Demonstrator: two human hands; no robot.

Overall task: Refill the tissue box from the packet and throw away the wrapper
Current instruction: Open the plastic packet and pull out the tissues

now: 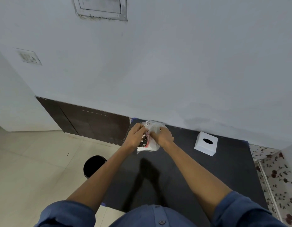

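Tissue packet [150,136], light, soft, crinkly-wrapped: left hand [135,136] and right hand [164,136] both in pinching grip at wrapper top, twelve o'clock on surface [207,177].

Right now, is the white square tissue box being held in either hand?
No, the white square tissue box sits alone on the black table, while both hands grip the clear plastic tissue packet.

Hands: left hand [135,136] and right hand [164,136] both grip the tissue packet [150,141], above the table's far left corner.
Tissue box [206,143]: white, near the table's [223,169] far edge, right of the packet.
Bin [94,165]: black, on the floor beside the table's left edge.
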